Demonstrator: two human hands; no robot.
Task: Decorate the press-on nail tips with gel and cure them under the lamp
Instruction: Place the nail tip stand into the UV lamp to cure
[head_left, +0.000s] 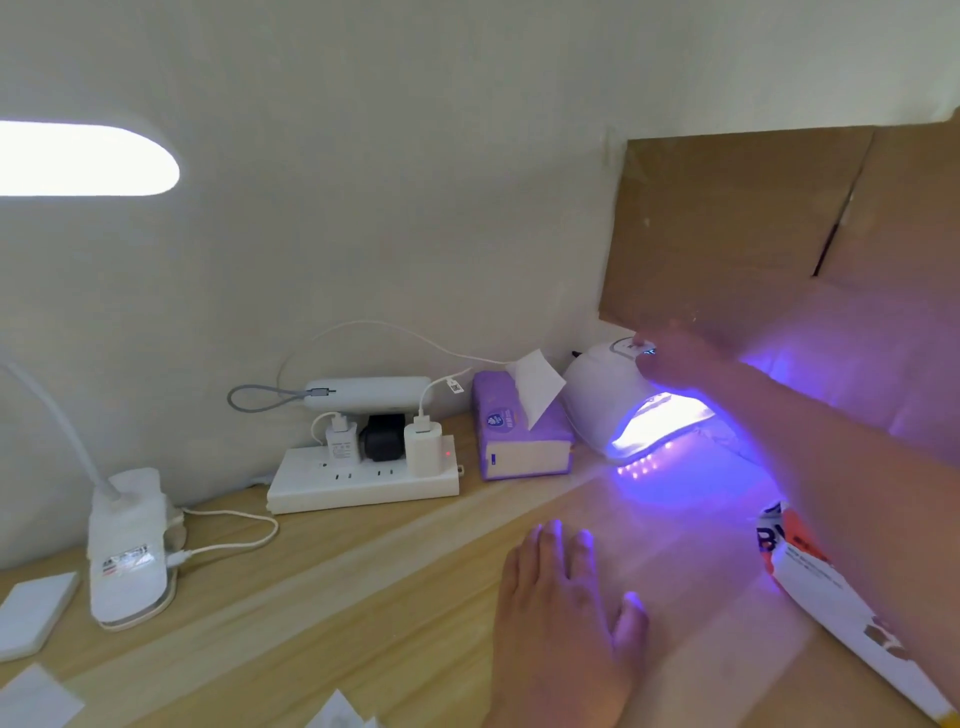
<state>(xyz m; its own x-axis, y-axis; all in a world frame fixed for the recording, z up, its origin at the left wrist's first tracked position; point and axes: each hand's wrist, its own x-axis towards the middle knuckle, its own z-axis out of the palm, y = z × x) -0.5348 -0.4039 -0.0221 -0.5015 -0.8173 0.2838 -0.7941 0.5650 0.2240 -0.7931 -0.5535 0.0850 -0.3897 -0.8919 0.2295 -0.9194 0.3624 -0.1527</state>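
A pale wooden table runs along a white wall, with brown cardboard propped at the upper right of the frame. The curing lamp stands at centre right, its mouth glowing violet onto the table. The right grip reaches onto the lamp's top; it is blurred, so I cannot tell how its fingers lie. The left grip lies flat at lower centre, fingers straight and slightly spread. Left of the lamp sit 1 purple tissue pack and a white power strip.
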